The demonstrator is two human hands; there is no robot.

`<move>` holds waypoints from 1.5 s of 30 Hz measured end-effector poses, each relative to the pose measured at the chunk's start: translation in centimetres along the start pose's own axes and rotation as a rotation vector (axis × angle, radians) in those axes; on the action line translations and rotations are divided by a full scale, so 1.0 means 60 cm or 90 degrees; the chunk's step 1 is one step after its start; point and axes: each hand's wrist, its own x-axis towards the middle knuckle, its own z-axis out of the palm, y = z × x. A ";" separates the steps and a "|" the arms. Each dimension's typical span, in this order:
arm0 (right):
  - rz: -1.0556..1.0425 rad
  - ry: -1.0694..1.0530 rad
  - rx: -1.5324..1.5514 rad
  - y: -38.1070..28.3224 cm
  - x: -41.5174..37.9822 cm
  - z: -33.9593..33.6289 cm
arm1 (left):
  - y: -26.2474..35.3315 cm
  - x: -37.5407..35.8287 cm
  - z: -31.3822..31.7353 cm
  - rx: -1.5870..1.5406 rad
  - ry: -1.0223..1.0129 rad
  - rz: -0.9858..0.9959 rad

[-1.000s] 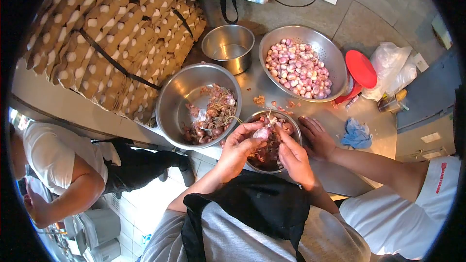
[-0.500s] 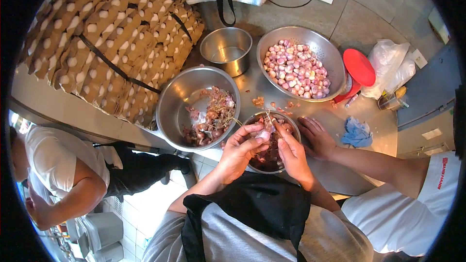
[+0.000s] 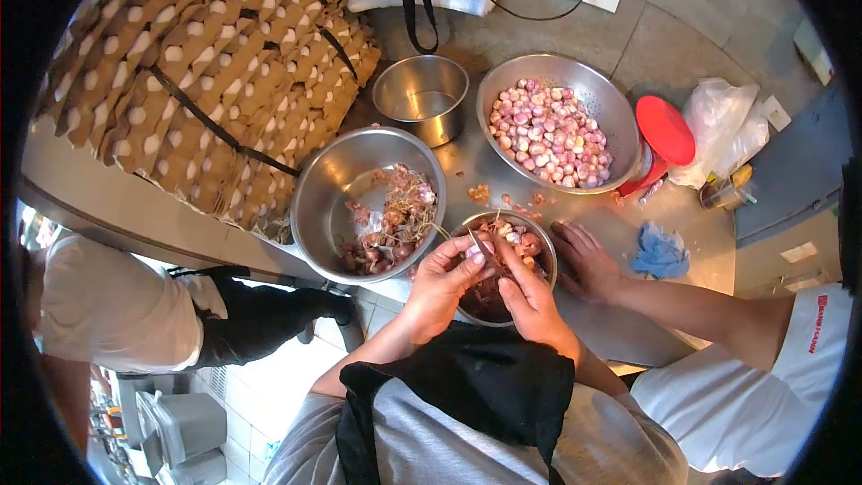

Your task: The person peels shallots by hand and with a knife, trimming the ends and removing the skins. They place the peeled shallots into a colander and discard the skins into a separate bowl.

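Observation:
My left hand [image 3: 440, 286] pinches a small peeled-looking shallot [image 3: 476, 254] between thumb and fingertips. A small knife [image 3: 488, 252] is in my right hand [image 3: 536, 307], its blade against the shallot. Both hands are close together over a small steel bowl [image 3: 550, 251] that holds shallots and brown skins. Left of it stands a large steel bowl [image 3: 325, 175] with a heap of unpeeled shallots, dry skins and stringy roots [image 3: 400, 207]. Behind is a steel colander [image 3: 621, 112] full of pink-white peeled shallots [image 3: 549, 135].
Another person's hand [image 3: 588, 260] rests beside the small bowl. An empty steel pot [image 3: 422, 94] stands behind. Stacked egg trays [image 3: 206, 81] fill the left. At right are a red lid [image 3: 664, 130], a blue cloth [image 3: 661, 250] and plastic bags [image 3: 718, 126]. Another person [image 3: 117, 305] stands left.
The knife blade now shows upright against the shallot. Stringy roots seen between my hands before are gone from there. The person at left has turned and shifted.

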 end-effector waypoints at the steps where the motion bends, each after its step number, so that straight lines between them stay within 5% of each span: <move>1: -0.005 0.000 -0.029 -0.005 0.000 -0.002 | -0.002 0.001 -0.002 0.013 0.002 0.016; 11: 0.069 0.123 -0.066 0.030 0.010 -0.029 | 0.019 -0.009 0.001 0.058 -0.049 -0.003; 15: 0.052 0.089 0.102 0.032 0.002 -0.029 | 0.016 -0.009 0.005 0.027 -0.034 -0.007; 25: -0.017 0.014 -0.044 0.003 -0.002 -0.009 | -0.002 0.000 -0.009 0.106 -0.024 0.087; 31: 0.041 0.110 -0.113 0.037 0.009 -0.029 | 0.014 -0.010 -0.005 0.080 -0.086 0.045; 37: 0.230 0.099 0.132 0.017 -0.007 -0.028 | 0.019 -0.009 0.005 -0.011 -0.071 -0.021; 40: 0.192 0.034 0.132 -0.013 -0.009 -0.022 | 0.014 -0.008 0.000 0.042 -0.060 -0.016; 42: -0.033 -0.011 -0.048 -0.019 -0.002 -0.019 | 0.011 -0.007 -0.001 0.128 -0.063 0.032; 45: -0.038 -0.045 -0.090 -0.021 -0.001 -0.016 | 0.007 -0.006 0.001 0.187 -0.060 0.106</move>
